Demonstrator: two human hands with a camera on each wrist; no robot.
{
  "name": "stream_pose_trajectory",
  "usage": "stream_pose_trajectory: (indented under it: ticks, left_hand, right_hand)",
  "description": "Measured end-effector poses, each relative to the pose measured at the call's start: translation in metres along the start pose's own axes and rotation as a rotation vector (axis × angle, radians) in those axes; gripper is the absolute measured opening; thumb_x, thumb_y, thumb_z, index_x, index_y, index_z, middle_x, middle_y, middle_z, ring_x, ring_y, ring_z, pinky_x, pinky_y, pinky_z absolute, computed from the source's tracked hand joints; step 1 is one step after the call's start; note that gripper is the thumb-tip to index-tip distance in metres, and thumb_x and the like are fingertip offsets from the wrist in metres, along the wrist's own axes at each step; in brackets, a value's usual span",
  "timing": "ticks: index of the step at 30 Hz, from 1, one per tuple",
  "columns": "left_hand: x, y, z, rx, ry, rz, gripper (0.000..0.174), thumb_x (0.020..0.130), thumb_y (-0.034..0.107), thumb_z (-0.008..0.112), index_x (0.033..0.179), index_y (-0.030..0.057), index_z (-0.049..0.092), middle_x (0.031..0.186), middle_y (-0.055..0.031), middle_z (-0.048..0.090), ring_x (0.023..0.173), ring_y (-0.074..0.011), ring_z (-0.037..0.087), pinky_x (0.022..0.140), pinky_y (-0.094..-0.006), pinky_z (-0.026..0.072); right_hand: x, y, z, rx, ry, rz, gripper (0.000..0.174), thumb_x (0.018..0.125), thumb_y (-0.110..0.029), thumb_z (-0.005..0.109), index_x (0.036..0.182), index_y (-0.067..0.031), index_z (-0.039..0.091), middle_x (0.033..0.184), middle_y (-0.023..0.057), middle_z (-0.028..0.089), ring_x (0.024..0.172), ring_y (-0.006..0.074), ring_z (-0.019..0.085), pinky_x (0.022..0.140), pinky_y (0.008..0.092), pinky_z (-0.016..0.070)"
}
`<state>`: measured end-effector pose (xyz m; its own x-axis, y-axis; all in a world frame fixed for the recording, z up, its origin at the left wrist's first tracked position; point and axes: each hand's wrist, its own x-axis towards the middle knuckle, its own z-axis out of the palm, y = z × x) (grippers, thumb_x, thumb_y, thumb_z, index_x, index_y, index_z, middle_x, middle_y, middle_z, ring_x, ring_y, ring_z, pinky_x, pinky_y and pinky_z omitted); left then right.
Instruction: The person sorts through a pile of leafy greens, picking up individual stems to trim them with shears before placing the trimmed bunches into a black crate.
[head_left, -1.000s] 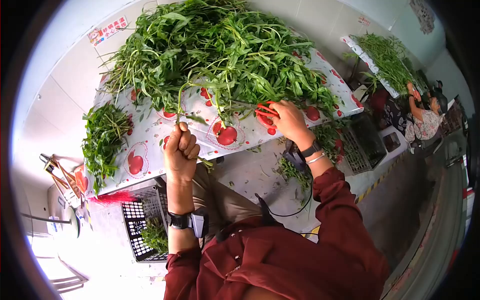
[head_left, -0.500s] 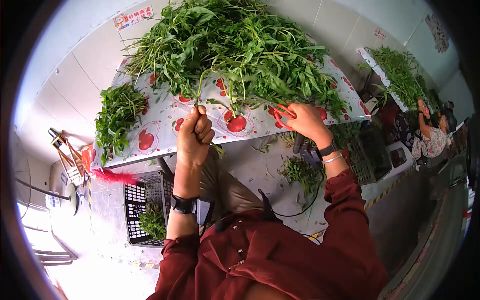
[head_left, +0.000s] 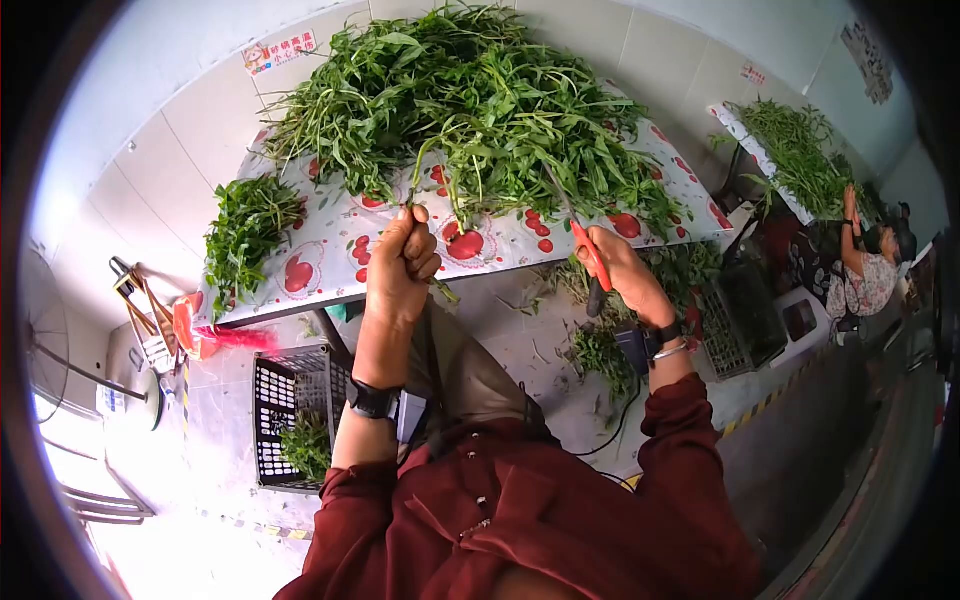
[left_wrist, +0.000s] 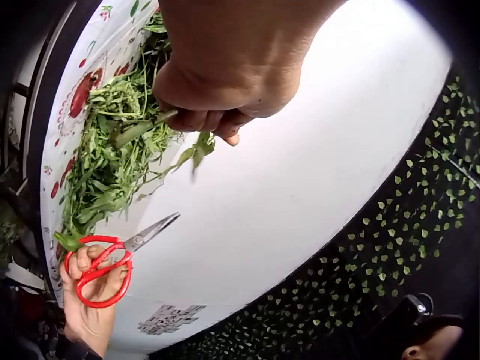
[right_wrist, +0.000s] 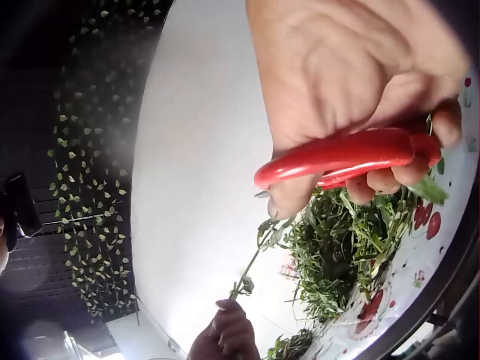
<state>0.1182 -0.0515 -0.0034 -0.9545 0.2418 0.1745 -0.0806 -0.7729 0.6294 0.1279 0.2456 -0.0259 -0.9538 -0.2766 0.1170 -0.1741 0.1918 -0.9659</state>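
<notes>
My left hand (head_left: 402, 265) grips a leafy green stem (right_wrist: 251, 266) in curled fingers, just over the table's front edge. The stem rises from the fist and bends toward the heap of greens (head_left: 480, 110); its cut end pokes out below the fist. In my right hand (head_left: 625, 270) is a pair of scissors with red handles (left_wrist: 105, 270), its metal blades lying close together. In the head view the blades point away toward the heap. A green bit (right_wrist: 429, 189) shows beside the right fingers. Wrist cameras are strapped to both forearms.
The table's cloth (head_left: 330, 235) is white with red fruit. A smaller bunch of greens (head_left: 245, 225) lies at its left end. Below stands a black crate (head_left: 275, 420) with some greens; trimmings (head_left: 595, 350) litter the floor. Another person (head_left: 865, 270) works at a second table (head_left: 735, 125), right.
The right hand has turned, so the scissors point away toward the heap instead of leftward. The left hand keeps its grip on the stem. The head view has shifted slightly.
</notes>
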Motion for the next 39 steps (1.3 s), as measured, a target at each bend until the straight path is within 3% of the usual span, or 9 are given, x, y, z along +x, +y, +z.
stream_pose_trajectory:
  ticks: [3, 6, 9, 14, 27, 39]
  left_hand:
    - [-0.003, 0.001, 0.001, 0.014, 0.004, 0.016, 0.019, 0.095, 0.024, 0.039, 0.091, 0.008, 0.049, 0.055, 0.0065, 0.029, 0.045, -0.0041, 0.021, 0.04, -0.0184, 0.0203]
    - [-0.003, 0.004, -0.001, 0.011, 0.01, 0.039, 0.019, 0.095, 0.024, 0.04, 0.09, 0.0082, 0.049, 0.055, 0.0066, 0.028, 0.045, -0.004, 0.021, 0.04, -0.0184, 0.02]
    - [-0.005, 0.005, -0.003, 0.023, 0.014, 0.042, 0.019, 0.095, 0.024, 0.04, 0.09, 0.0085, 0.049, 0.055, 0.0069, 0.028, 0.045, -0.0038, 0.021, 0.04, -0.0183, 0.0201]
    - [-0.008, 0.005, -0.007, 0.056, 0.034, 0.045, 0.019, 0.095, 0.025, 0.041, 0.09, 0.0085, 0.049, 0.055, 0.007, 0.028, 0.046, -0.0038, 0.021, 0.04, -0.0185, 0.0199]
    - [-0.002, 0.003, -0.014, 0.133, 0.063, 0.013, 0.019, 0.094, 0.025, 0.042, 0.088, 0.009, 0.051, 0.054, 0.007, 0.03, 0.046, -0.0038, 0.022, 0.042, -0.019, 0.0197]
    - [0.005, -0.007, -0.021, 0.076, 0.043, -0.027, 0.022, 0.094, 0.024, 0.041, 0.088, 0.007, 0.053, 0.054, 0.0071, 0.03, 0.044, -0.0026, 0.021, 0.04, -0.0183, 0.0188]
  right_hand:
    - [-0.002, -0.01, 0.011, -0.14, 0.001, -0.161, 0.025, 0.089, -0.032, 0.053, 0.086, -0.0074, 0.048, 0.07, -0.0049, 0.041, 0.06, 0.0039, 0.036, 0.054, 0.0181, 0.0307]
    - [-0.002, -0.02, 0.025, 0.086, -0.047, -0.003, 0.042, 0.089, -0.046, 0.048, 0.088, -0.0046, 0.051, 0.065, -0.0035, 0.042, 0.057, 0.0047, 0.038, 0.05, 0.019, 0.0322]
    - [-0.004, -0.029, 0.042, 0.234, -0.077, 0.063, 0.044, 0.089, -0.047, 0.046, 0.086, -0.0037, 0.053, 0.062, -0.0026, 0.044, 0.052, 0.0051, 0.039, 0.046, 0.0194, 0.031]
    - [0.007, -0.042, 0.06, 0.177, -0.046, 0.011, 0.047, 0.089, -0.047, 0.046, 0.078, -0.0018, 0.055, 0.052, -0.0031, 0.042, 0.041, 0.0047, 0.036, 0.039, 0.0192, 0.0266]
    - [0.057, -0.049, 0.072, 0.151, -0.144, 0.01, 0.047, 0.09, -0.045, 0.047, 0.073, -0.002, 0.056, 0.049, -0.0023, 0.042, 0.039, 0.0051, 0.038, 0.039, 0.02, 0.0271]
    - [0.064, -0.056, 0.079, 0.108, -0.076, 0.101, 0.049, 0.089, -0.048, 0.048, 0.071, -0.0019, 0.056, 0.048, -0.0025, 0.042, 0.038, 0.0058, 0.037, 0.038, 0.021, 0.0257]
